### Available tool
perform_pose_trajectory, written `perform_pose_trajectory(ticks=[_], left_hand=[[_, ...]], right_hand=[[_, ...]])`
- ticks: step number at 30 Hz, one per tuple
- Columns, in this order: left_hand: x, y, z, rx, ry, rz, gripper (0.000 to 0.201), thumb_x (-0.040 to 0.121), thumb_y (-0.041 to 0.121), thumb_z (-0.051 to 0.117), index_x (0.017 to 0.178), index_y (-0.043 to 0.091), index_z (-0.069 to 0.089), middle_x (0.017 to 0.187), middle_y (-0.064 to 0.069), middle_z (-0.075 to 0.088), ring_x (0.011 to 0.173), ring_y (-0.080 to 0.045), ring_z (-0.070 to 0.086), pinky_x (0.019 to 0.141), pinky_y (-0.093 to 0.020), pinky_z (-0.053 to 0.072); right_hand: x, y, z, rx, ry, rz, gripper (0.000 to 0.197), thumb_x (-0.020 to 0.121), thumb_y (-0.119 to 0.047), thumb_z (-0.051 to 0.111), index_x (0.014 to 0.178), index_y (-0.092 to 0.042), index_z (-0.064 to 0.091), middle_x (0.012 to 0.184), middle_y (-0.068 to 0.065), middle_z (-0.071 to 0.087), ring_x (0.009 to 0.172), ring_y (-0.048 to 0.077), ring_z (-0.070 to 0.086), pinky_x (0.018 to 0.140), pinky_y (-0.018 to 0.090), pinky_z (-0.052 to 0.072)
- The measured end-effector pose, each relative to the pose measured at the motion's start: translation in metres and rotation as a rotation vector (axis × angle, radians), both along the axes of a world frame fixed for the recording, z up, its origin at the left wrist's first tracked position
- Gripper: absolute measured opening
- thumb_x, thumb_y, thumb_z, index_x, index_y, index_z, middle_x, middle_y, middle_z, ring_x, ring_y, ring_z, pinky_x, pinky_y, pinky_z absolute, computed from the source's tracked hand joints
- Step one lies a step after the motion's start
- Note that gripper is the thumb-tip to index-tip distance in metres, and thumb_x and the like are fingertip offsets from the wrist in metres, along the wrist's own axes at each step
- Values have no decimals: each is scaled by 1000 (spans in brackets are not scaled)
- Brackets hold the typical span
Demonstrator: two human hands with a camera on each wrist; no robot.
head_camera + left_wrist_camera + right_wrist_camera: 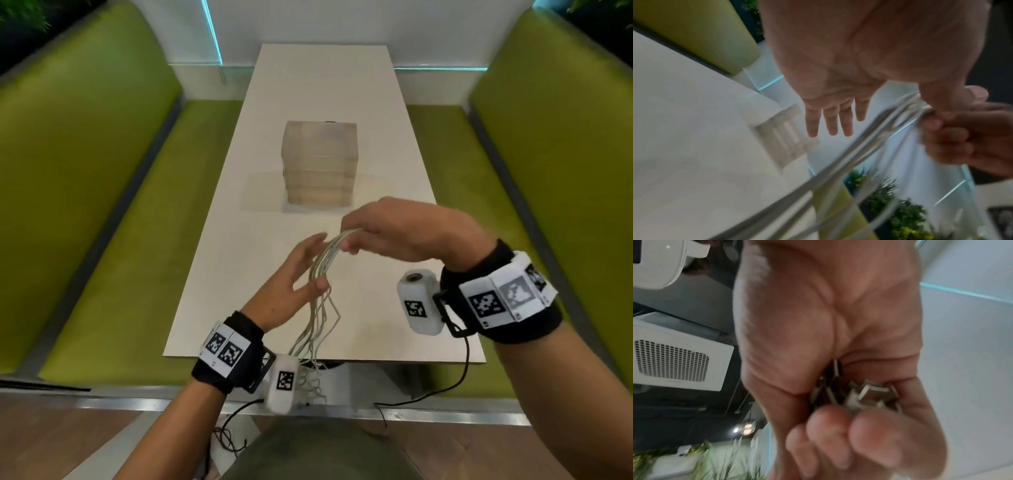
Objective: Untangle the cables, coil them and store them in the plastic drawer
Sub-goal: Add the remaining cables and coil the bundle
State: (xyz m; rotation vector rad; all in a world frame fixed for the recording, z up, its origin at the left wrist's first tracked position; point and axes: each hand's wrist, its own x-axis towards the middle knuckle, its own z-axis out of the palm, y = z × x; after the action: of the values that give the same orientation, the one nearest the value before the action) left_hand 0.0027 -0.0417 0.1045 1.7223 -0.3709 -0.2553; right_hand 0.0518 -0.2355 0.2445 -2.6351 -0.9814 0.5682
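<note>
A bundle of pale grey cables (323,267) arches over the near end of the white table (318,85), and its loose ends hang past the front edge. My right hand (347,234) grips the top of the bundle; in the right wrist view folded cable loops (865,394) sit under the curled fingers (828,431). My left hand (310,263) is open just left of the bundle, fingers (830,120) straight, thumb touching the strands. The translucent plastic drawer unit (318,164) stands mid-table beyond both hands, all drawers closed.
Green upholstered benches (102,205) (548,164) flank the table on both sides. A white wall with a teal light strip (212,31) closes the far end. Black leads (459,373) dangle from the wrist cameras below the table's front edge.
</note>
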Motion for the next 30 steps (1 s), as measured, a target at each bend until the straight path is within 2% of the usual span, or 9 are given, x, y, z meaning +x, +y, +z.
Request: perform_pose_trajectory(ticks=[3, 5, 7, 13, 16, 19, 22, 25, 30], left_hand=[[5, -17, 28, -58, -37, -10, 40, 86, 56, 54, 113, 26, 51, 86, 9, 70, 86, -12, 67, 80, -27, 51], [3, -22, 32, -90, -11, 16, 23, 93, 42, 54, 99, 19, 55, 59, 0, 59, 56, -20, 61, 61, -25, 50], [-1, -21, 26, -113, 34, 60, 22, 92, 34, 51, 87, 13, 56, 52, 4, 48, 44, -15, 47, 51, -24, 43], [-3, -18, 15, -202, 56, 51, 44, 88, 54, 52, 79, 12, 48, 61, 8, 40, 50, -12, 39, 55, -29, 36], [2, -22, 26, -283, 30, 203, 35, 98, 37, 39, 76, 10, 45, 57, 11, 36, 51, -9, 31, 53, -26, 31], [7, -30, 34, -297, -51, 377, 31, 101, 27, 36, 81, 6, 49, 63, 6, 48, 57, -10, 43, 56, -21, 38], [9, -34, 29, -261, -52, 495, 29, 103, 17, 34, 97, 0, 57, 84, -5, 63, 72, -10, 59, 68, -21, 49], [10, -30, 23, -250, -65, 587, 22, 102, 16, 38, 93, 10, 57, 102, -4, 70, 82, -18, 63, 77, -30, 53], [9, -26, 22, -305, -21, 551, 19, 101, 9, 40, 90, 7, 56, 88, -4, 73, 86, -22, 64, 72, -29, 54]], right_hand=[[-1, 9, -12, -26, 44, 18, 18, 97, -26, 45, 84, -21, 57, 72, -11, 56, 68, 9, 52, 64, 27, 37], [0, 8, -12, -27, 54, -4, 19, 97, -26, 45, 87, -19, 60, 77, -9, 59, 73, 13, 54, 64, 26, 39], [1, 3, -9, -23, 64, -16, 20, 97, -30, 48, 89, -18, 61, 74, -12, 56, 69, 7, 51, 61, 21, 38], [0, -4, -7, 72, 150, -78, 26, 97, -36, 48, 83, -18, 60, 62, -9, 49, 48, 2, 46, 50, 14, 37], [-4, -3, -18, 251, 202, -148, 30, 97, -41, 44, 80, -20, 57, 61, -6, 49, 47, 5, 44, 52, 24, 42], [-16, 13, -48, 345, 237, -247, 26, 99, -38, 43, 96, -14, 54, 69, -4, 53, 56, 11, 50, 60, 32, 47], [-26, 34, -75, 370, 265, -364, 30, 99, -33, 44, 123, -14, 47, 79, -7, 56, 63, 7, 54, 63, 25, 46], [-29, 47, -83, 454, 256, -393, 31, 98, -25, 46, 128, -15, 47, 99, 0, 62, 61, 6, 53, 62, 23, 45], [-39, 57, -98, 454, 328, -410, 26, 99, -26, 41, 123, -16, 45, 87, 2, 61, 58, 10, 57, 63, 26, 46]])
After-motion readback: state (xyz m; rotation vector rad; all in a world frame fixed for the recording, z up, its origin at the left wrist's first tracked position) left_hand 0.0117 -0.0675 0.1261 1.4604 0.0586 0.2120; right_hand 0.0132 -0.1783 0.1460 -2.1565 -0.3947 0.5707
